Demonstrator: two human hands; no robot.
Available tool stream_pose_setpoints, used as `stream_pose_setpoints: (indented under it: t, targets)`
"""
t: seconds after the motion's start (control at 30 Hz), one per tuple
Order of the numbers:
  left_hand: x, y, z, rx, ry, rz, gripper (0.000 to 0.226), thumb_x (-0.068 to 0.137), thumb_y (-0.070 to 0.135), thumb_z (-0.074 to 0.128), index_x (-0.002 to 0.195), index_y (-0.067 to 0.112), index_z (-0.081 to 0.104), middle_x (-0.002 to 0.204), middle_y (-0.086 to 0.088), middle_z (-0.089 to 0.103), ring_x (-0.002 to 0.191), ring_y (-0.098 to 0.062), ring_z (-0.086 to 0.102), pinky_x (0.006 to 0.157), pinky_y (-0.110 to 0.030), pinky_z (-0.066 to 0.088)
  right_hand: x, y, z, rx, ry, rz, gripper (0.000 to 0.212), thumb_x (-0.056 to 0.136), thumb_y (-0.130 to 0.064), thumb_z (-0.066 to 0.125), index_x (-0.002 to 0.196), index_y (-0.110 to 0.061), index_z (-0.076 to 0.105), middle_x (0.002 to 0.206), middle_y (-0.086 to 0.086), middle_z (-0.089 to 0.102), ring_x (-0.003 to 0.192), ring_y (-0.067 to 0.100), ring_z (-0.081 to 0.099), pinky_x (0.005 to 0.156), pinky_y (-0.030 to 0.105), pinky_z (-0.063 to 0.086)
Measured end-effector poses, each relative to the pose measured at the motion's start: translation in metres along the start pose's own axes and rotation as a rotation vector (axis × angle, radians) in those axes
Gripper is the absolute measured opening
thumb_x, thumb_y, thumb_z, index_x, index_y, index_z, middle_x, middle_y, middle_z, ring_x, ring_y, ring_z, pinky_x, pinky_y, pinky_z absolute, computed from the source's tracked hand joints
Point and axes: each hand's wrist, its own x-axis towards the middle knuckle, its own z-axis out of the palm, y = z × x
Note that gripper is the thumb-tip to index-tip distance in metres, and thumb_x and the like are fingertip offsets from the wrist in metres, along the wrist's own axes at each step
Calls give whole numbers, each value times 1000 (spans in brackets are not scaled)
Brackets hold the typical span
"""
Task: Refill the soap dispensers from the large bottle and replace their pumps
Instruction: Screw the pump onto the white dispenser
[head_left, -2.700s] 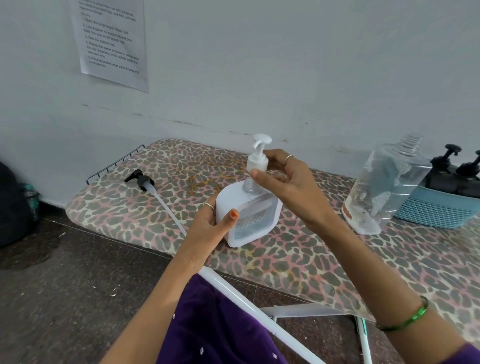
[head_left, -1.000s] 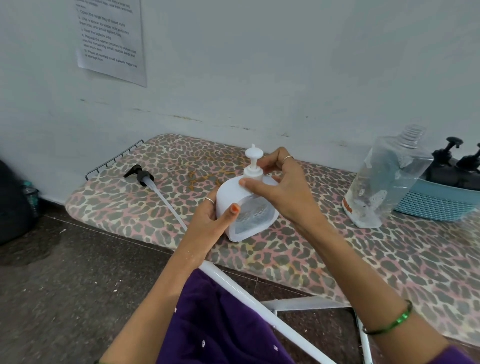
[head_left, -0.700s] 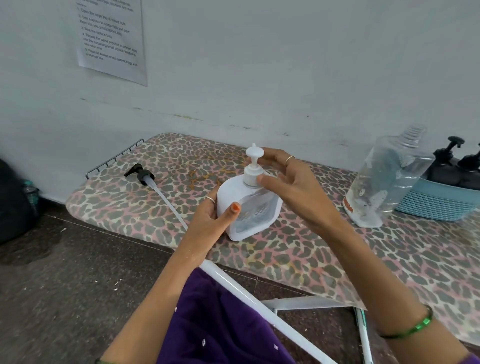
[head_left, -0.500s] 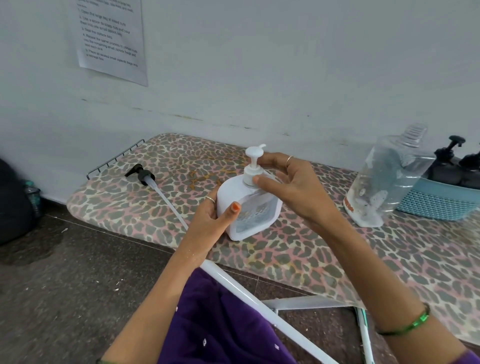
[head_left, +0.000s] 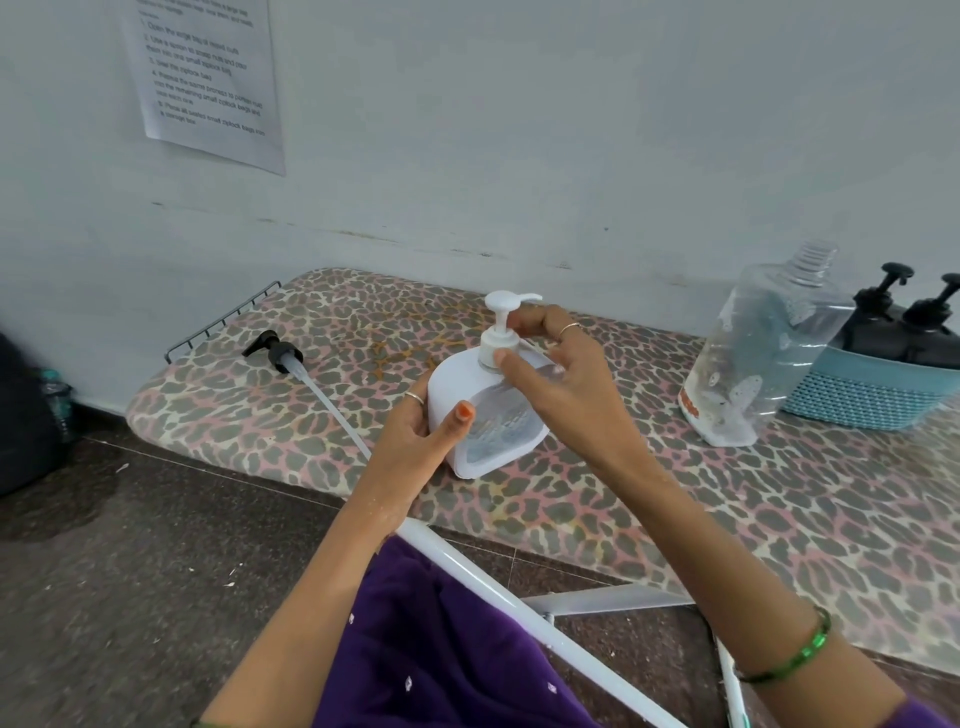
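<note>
- While the white soap dispenser (head_left: 485, 415) stands near the front edge of the leopard-print tabletop (head_left: 675, 519), the person's left hand (head_left: 415, 441) grips its side, thumb across the clear front panel.
- Her right hand (head_left: 550, 374) pinches the collar of the white pump (head_left: 501, 327), thumb on the near side, fingers curled behind; the pump sits upright in the dispenser's neck, spout pointing right.
- Toward the tabletop's left end, a black pump (head_left: 275, 351) lies on its side, its long clear tube (head_left: 332, 410) running toward the front edge.
- Near the right end, beside the back edge, the large clear bottle (head_left: 763, 353) stands uncapped, leaning slightly, almost empty.
- Just beside the bottle, touching or nearly so, a blue basket (head_left: 862, 395) holds two dark dispensers (head_left: 904, 327) with black pumps fitted.
- A printed sheet (head_left: 202, 73) hangs on the wall above the left end.
- A green bangle (head_left: 795, 654) circles the right wrist.
</note>
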Motion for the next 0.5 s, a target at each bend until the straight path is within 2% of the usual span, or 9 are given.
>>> stream_pose_setpoints:
  t: [0.07, 0.13, 0.17, 0.23, 0.3, 0.33, 0.4, 0.5]
  targets:
    - [0, 1, 1, -3, 7, 2, 83, 49, 80, 72, 118, 35, 58, 113, 1, 70, 108, -21, 65, 93, -59, 49, 1, 1, -4, 11, -31, 10, 23, 90, -14, 61, 108, -27, 60, 111, -16, 65, 106, -5, 58, 89, 13, 44]
    - [-1, 3, 2, -4, 12, 19, 79, 52, 80, 71, 117, 37, 59, 112, 0, 70, 106, -24, 66, 91, -65, 46, 3, 2, -5, 1, -35, 14, 23, 89, -14, 62, 109, -24, 62, 116, -10, 66, 111, 1, 58, 97, 24, 45]
    - [-2, 4, 3, -5, 15, 24, 76, 53, 80, 70, 116, 39, 59, 111, -1, 70, 106, -26, 66, 90, -67, 45, 3, 3, -5, 7, -29, 19, 22, 88, -14, 64, 107, -25, 62, 114, -11, 66, 111, 1, 59, 98, 25, 45]
    - [-2, 5, 4, -13, 25, 13, 74, 50, 81, 70, 111, 42, 61, 112, -7, 69, 108, -36, 63, 90, -70, 43, 4, 3, -3, 19, -10, 29, 20, 86, -15, 68, 101, -27, 62, 107, -17, 66, 107, 0, 59, 94, 19, 44]
    - [-3, 6, 5, -17, 28, 3, 73, 47, 83, 71, 107, 43, 61, 113, -8, 68, 109, -37, 61, 91, -69, 44, 5, 5, 0, 17, 20, 42, 20, 83, -19, 73, 98, -22, 61, 103, -13, 66, 105, 5, 61, 87, 9, 40]
    - [-3, 6, 5, -15, 24, 1, 74, 47, 82, 71, 108, 42, 61, 112, -5, 69, 109, -33, 63, 92, -65, 45, 5, 6, 2, 14, 44, 46, 21, 81, -20, 74, 97, -18, 60, 102, -8, 67, 103, 8, 61, 83, 7, 41]
    - [-3, 5, 4, -8, 18, 0, 79, 47, 81, 71, 112, 39, 59, 111, 0, 70, 107, -22, 66, 94, -58, 49, 4, 8, 6, 8, 91, 45, 27, 79, -21, 77, 93, -12, 56, 97, -2, 65, 98, 12, 61, 82, 15, 44]
    - [-2, 4, 4, 1, 19, -1, 80, 48, 80, 73, 114, 37, 59, 112, 0, 70, 108, -22, 66, 94, -56, 50, 4, 8, 10, 13, 114, 50, 29, 77, -24, 78, 91, -17, 54, 92, -5, 61, 93, 13, 60, 81, 26, 48]
